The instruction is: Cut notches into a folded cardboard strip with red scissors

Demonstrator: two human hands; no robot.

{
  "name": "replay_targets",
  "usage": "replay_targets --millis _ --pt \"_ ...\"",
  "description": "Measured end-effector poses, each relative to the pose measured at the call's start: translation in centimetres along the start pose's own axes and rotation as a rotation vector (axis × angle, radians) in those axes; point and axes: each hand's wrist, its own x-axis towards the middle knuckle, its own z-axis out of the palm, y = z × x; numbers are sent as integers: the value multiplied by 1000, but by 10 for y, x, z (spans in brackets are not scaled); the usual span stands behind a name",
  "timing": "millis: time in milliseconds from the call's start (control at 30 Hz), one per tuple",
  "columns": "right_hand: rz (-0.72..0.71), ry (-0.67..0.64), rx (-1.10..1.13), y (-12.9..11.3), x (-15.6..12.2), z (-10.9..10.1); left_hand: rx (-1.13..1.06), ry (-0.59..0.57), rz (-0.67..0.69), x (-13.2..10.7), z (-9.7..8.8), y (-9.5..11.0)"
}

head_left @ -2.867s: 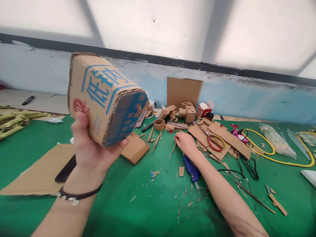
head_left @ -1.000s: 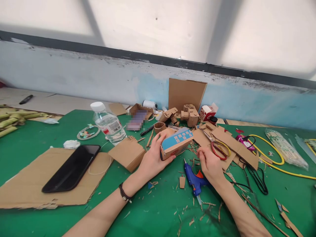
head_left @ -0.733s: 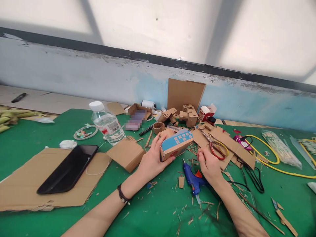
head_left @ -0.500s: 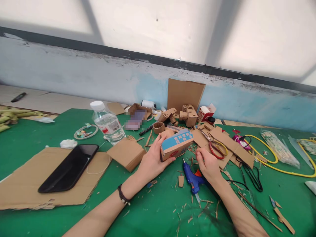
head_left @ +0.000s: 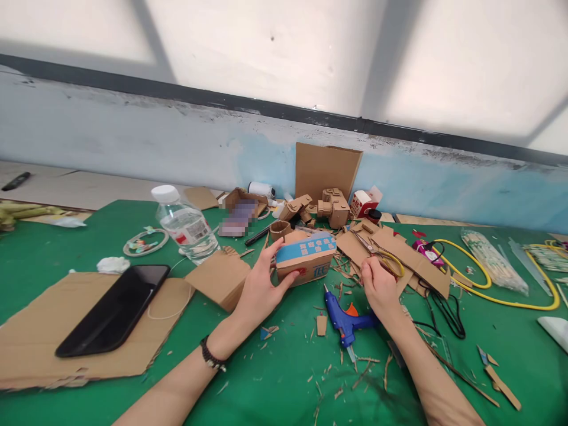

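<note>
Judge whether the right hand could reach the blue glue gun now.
Probably yes: the right hand is close beside the blue glue gun, and nothing visible lies between them, though whether the hand is empty is unclear.

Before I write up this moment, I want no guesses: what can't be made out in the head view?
In the head view:
Cardboard box: part, behind the left hand; underside, facing away.
Right hand: whether it pinches anything; its curl hides that.
Scissors: some of the handles, behind the right hand.
Pixelated item: its details, masked by the blur.
White item: cut off by the right edge.
</note>
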Motion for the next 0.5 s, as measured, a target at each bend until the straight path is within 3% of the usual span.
replay_targets --millis 167,300,500 --pt "21 -3 -55 7 0 1 -9 31 6 1 -3 3" --pt "15 -7 55 6 -2 2 -27 64 64 2 -4 1" --pt "-158 -97 149 2 -3 4 0 12 193 -3 1 -4"
